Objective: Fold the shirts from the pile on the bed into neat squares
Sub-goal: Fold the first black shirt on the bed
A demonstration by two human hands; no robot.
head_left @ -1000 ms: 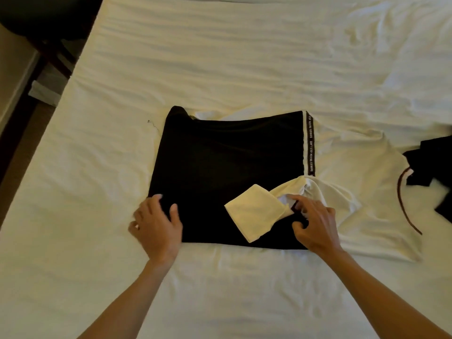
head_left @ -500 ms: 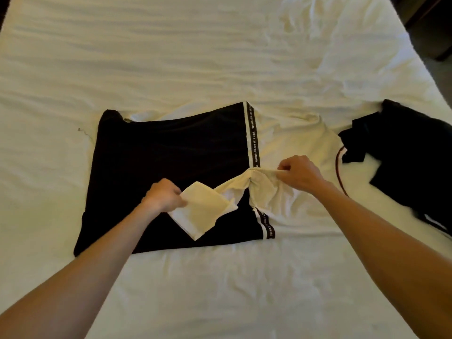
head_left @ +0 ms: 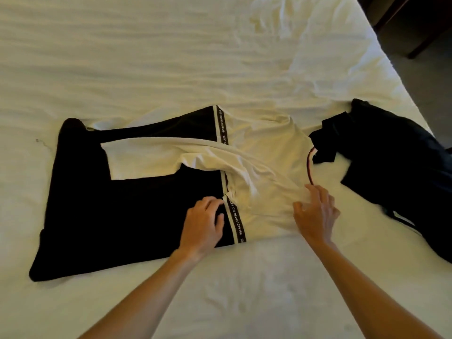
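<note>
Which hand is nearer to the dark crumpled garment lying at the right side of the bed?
The right hand. It rests on the shirt's white part, just left of the dark crumpled garment; the left hand lies farther left, on the black part.

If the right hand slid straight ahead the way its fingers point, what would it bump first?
Probably the dark red neckline trim of the black-and-white shirt; the right hand's fingers point up toward it, already resting on the white cloth.
</note>
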